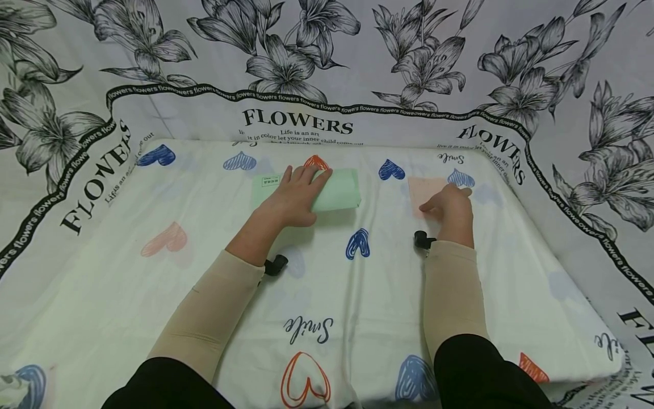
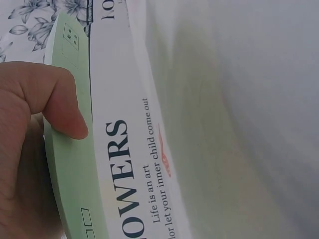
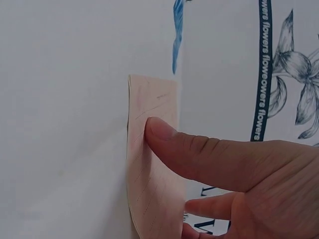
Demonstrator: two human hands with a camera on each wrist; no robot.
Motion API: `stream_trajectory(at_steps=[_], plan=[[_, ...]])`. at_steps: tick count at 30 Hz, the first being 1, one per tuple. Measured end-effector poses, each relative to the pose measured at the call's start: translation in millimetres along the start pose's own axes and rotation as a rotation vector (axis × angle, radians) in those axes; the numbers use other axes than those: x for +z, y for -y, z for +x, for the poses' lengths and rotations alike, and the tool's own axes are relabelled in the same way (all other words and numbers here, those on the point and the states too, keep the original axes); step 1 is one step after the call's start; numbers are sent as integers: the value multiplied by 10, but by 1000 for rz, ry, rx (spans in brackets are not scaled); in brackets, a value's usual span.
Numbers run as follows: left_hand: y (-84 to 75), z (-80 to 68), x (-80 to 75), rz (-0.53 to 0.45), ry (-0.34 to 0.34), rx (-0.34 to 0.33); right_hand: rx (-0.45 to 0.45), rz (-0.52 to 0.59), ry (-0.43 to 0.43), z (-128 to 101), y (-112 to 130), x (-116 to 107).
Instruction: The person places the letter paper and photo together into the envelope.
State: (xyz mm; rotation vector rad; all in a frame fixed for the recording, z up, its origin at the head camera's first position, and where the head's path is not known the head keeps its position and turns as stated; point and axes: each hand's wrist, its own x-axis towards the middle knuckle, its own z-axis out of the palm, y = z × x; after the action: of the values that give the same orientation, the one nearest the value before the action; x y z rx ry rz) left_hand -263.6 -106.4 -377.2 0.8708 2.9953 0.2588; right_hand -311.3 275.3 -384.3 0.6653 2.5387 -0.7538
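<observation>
**Two hands on two papers**

Seen from the head camera, a cloth (image 1: 153, 307) printed with coloured hearts and the word "Smile" covers a flat surface, with a black-and-white flower backdrop (image 1: 327, 62) reading "FLOWERS" behind it.

Toward the left, a pale green sheet (image 1: 342, 190) lies at the far middle of the cloth, its right part curled up and over into a loose fold. The left hand (image 1: 296, 196) rests on top of it, fingers laid straight and together across the fold — pressing it, not gripping. In the left wrist view the thumb (image 2: 60, 102) lies against the green edge.

Further right, well apart from the green sheet, a smaller pink paper (image 1: 424, 190) lies flat on the cloth near a blue heart. The right hand (image 1: 452, 207) sits on its near right part, its fingers bent. In the right wrist view the thumb (image 3: 199, 154) presses down on the pink surface — whether the other fingers pinch the paper cannot be told.

Both forearms wear beige sleeves.
</observation>
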Motion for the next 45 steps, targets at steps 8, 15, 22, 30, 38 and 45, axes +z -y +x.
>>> stream_trajectory(at_steps=[8, 15, 22, 30, 38, 45], plan=[[14, 7, 6, -10, -11, 3, -27, -13, 12, -60, -7, -57], [20, 3, -1, -13, -10, -4, -94, -40, -2, -178, 6, -116], [17, 5, -4, 7, -8, 1, -91, -24, -11, -180, 38, -152], [5, 1, -5, -8, 0, -7, -181, -28, -21, -222, 40, -197], [7, -1, 3, 15, -1, -10, -236, 44, -42, -298, 80, -267], [-2, -1, 5, 5, -1, -7, -255, 154, -58, -345, 99, -277]])
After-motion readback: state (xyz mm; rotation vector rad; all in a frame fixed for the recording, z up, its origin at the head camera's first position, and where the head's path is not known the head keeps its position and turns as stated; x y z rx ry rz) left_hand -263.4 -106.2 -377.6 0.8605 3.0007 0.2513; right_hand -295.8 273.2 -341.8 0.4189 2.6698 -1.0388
